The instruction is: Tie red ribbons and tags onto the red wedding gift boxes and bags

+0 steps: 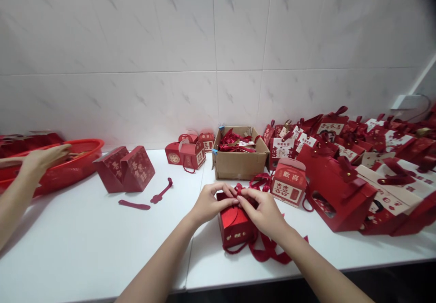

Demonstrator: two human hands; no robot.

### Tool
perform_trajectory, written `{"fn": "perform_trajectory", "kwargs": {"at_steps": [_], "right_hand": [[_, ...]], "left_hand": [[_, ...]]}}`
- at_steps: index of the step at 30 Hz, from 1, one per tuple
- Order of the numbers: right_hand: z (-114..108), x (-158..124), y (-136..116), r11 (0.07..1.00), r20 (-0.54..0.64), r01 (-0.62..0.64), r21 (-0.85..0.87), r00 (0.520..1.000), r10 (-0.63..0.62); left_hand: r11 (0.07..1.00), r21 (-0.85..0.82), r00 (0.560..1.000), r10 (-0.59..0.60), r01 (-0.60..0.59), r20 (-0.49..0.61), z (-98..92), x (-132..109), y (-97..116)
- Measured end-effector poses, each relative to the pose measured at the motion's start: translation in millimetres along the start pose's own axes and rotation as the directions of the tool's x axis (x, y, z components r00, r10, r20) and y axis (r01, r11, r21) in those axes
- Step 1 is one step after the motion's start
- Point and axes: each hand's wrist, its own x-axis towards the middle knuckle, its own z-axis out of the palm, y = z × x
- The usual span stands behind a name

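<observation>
In front of me a small red gift box (235, 229) with gold lettering sits on the white table. My left hand (214, 203) is at the box's upper left, its fingers closed in a pinch at the red ribbon (239, 187) on top. My right hand (262, 208) pinches the same ribbon from the right, the fingertips of both hands nearly meeting. Exactly how the ribbon runs between the fingers is hidden. A thin red cord loops at the box's lower front, and a long loose ribbon (269, 254) lies on the table beneath my right wrist.
Behind the box stands a cardboard carton (240, 166) full of red ribbons. Finished-looking red gift boxes (335, 189) crowd the right side. Two folded red boxes (138, 170) and ribbon strips (134, 204) lie left. Another person's hand (47, 157) reaches into a red basin (78, 164).
</observation>
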Motion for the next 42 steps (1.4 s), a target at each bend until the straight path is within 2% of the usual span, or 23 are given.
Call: {"fn": "perform_trajectory", "kwargs": {"at_steps": [4,8,17,22,27,29,31,35,39,42], "right_hand": [[4.7,-2.7,1.7,0.996,-0.093,-0.050,0.077,0.994,0.058],[6.2,-4.0,-0.5,0.997,-0.105,-0.035,0.068,0.994,0.042],[6.4,-6.0,0.9,0.979,-0.119,-0.125,0.161,0.982,0.145],[-0.3,-5.4,3.3,0.999,-0.078,-0.009,0.050,0.997,0.013],[-2.4,-5.2,2.2,0.985,-0.171,0.111,-0.130,0.976,-0.132],[-5.1,-5.2,1.5,0.972,-0.146,0.157,-0.177,0.972,-0.183],[-9.4,-5.6,0.2,0.961,-0.067,0.194,-0.198,0.975,-0.211],[-17.7,-5.7,-3.6,0.938,0.051,0.214,-0.272,0.977,-0.208],[-20.6,-3.6,-5.9,0.930,0.102,0.189,-0.315,0.981,-0.165],[-18.2,-3.0,-5.8,0.930,0.072,0.176,-0.321,0.984,-0.162]], "left_hand": [[1.000,-0.004,0.999,-0.022,0.022,-0.031,3.0,-3.9,3.4],[0.999,-0.029,0.998,-0.022,0.020,-0.065,4.8,-6.1,3.8],[0.997,-0.072,0.997,-0.031,0.026,-0.073,4.4,-8.4,1.6],[0.993,-0.109,0.997,-0.041,0.034,-0.061,3.6,-8.0,-0.4],[0.987,-0.145,0.995,-0.081,0.071,-0.063,4.6,-8.6,-1.8],[0.986,-0.143,0.993,-0.092,0.082,-0.068,5.0,-9.1,-2.0],[0.988,-0.130,0.993,-0.091,0.080,-0.077,5.4,-9.4,-2.0],[0.990,-0.116,0.993,-0.085,0.075,-0.079,6.0,-9.2,-1.2],[0.990,-0.118,0.995,-0.079,0.071,-0.061,5.6,-8.8,-0.3],[0.995,-0.092,0.998,-0.049,0.045,-0.049,4.9,-9.1,-0.7]]}}
